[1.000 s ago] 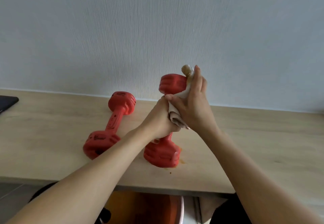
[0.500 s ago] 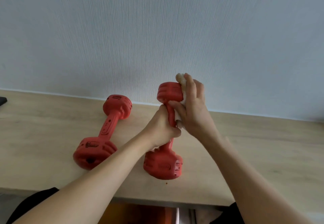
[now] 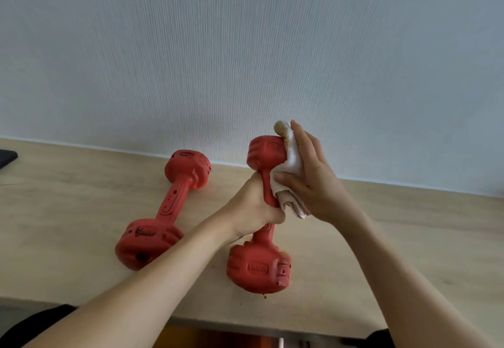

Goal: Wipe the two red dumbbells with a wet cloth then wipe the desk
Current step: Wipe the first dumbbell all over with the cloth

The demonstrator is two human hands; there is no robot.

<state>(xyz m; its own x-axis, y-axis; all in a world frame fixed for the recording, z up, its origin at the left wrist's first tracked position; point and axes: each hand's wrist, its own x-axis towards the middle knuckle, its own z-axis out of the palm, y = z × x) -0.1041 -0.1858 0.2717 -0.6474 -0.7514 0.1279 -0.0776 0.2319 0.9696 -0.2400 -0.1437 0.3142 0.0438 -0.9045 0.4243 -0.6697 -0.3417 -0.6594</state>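
Note:
One red dumbbell [image 3: 258,267] stands tilted on its lower head on the wooden desk [image 3: 409,244]. My left hand [image 3: 252,208] grips its handle. My right hand [image 3: 311,181] holds a white cloth [image 3: 290,169] against the right side of the raised upper head, fingers stretched up along the cloth and thumb pinching its lower fold. The cloth's top corner is stained brown. The second red dumbbell [image 3: 166,208] lies flat on the desk to the left, untouched, with dark specks on it.
A pale textured wall rises directly behind the desk. A dark flat object [image 3: 6,156] pokes in at the far left edge. Small brown crumbs [image 3: 264,296] lie by the standing dumbbell's base. The desk's front edge runs just below my forearms.
My right hand has slid the cloth up along the upper head of the held dumbbell. The left hand keeps its grip on the handle.

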